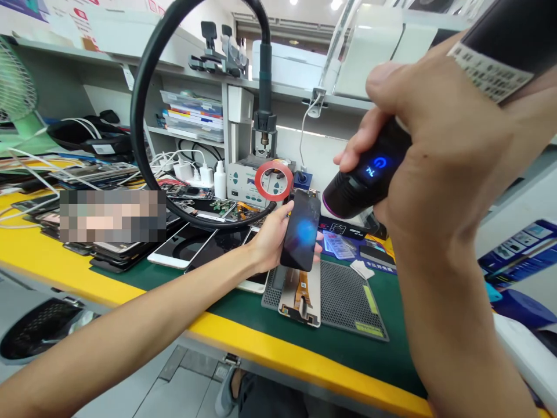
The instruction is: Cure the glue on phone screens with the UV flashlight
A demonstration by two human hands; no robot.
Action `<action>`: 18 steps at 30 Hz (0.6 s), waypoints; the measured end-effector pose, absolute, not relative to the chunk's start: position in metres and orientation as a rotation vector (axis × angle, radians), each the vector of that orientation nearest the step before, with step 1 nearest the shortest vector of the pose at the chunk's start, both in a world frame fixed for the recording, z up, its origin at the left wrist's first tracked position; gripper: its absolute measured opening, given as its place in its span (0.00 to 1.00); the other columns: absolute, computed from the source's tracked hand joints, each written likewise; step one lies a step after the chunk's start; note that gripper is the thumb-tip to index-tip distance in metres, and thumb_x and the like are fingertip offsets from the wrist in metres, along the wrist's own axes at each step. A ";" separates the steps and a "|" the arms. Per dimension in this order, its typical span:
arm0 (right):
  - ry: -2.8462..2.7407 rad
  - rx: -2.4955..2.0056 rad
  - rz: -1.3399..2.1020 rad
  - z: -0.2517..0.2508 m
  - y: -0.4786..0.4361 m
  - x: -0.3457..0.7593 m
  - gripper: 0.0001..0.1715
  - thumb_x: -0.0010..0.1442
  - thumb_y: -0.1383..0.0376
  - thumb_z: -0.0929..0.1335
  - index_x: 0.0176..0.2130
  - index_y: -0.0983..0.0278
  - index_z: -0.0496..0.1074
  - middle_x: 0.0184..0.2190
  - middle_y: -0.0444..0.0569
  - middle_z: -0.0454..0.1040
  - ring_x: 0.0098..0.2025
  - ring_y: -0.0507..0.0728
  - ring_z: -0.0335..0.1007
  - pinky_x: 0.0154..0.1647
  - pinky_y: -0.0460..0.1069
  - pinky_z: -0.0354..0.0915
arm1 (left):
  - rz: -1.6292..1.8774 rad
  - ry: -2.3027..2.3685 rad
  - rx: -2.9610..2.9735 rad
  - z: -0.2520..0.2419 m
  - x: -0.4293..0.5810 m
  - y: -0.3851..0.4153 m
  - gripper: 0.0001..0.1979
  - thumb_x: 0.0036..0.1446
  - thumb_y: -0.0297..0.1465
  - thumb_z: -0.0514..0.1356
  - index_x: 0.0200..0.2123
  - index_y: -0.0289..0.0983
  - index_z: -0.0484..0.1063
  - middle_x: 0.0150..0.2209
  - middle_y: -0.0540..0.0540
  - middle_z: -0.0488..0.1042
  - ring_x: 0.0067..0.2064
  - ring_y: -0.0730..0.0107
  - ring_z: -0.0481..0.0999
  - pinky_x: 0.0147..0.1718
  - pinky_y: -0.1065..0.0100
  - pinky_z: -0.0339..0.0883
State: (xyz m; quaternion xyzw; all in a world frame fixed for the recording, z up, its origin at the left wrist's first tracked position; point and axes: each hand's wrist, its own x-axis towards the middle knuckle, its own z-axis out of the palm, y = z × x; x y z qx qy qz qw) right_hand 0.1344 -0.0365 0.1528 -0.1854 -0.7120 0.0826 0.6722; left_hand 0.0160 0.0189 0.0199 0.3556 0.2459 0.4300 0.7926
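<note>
My left hand point(272, 238) grips a dark smartphone point(300, 229) by its sides, screen facing me, over the bench. Wrapped in my right hand point(452, 139) is a black UV flashlight point(361, 186) with a lit blue power symbol and small digits. Its head points down and left at the phone, apart from it, and a blue glow shows on the screen. Below the phone a detached display panel point(300, 299) with an orange flex cable lies on a grey perforated mat point(352, 299).
Several phones and panels are piled at the left, near white phones point(180, 247). A thick black hose point(137, 116) loops above the bench. Red tape point(274, 180) leans on a soldering-type station point(243, 183). A green fan point(17, 93) stands far left. The bench has a yellow edge point(304, 363).
</note>
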 end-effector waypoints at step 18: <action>-1.209 -0.701 -0.226 0.033 0.006 0.201 0.23 0.62 0.53 0.69 0.23 0.63 0.68 0.21 0.46 0.72 0.23 0.55 0.71 0.32 0.53 0.72 | 1.119 0.906 1.109 0.021 0.005 0.026 0.29 0.52 0.54 0.66 0.44 0.38 0.64 0.33 0.49 0.72 0.26 0.65 0.77 0.30 0.56 0.77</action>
